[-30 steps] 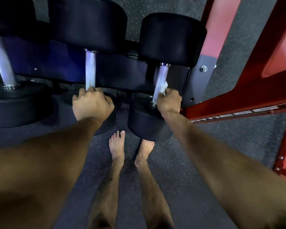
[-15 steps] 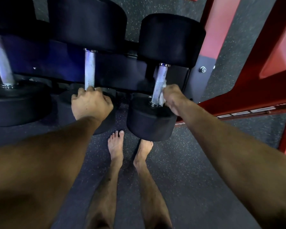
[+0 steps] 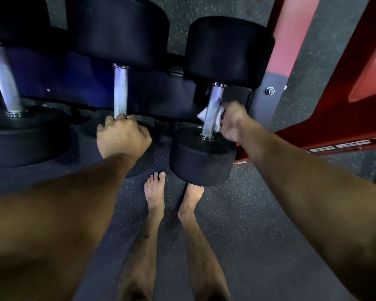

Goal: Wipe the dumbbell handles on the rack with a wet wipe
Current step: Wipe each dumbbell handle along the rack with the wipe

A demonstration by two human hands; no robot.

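Left hand [image 3: 123, 137] is curled round the near end of the middle dumbbell handle [image 3: 120, 92]. Right hand [image 3: 231, 124] pinches a white wet wipe [image 3: 217, 118] against the right dumbbell handle [image 3: 212, 109], on the rack [image 3: 267, 98]. White lettering on the red frame [image 3: 334, 114] is too blurry to read.

Wiping the rightmost dumbbell on the rack

The right hand [image 3: 231, 124] wraps a white wet wipe [image 3: 218, 118] round the rightmost dumbbell handle [image 3: 212, 111]; the left hand [image 3: 123, 137] grips the middle dumbbell handle [image 3: 120, 92].
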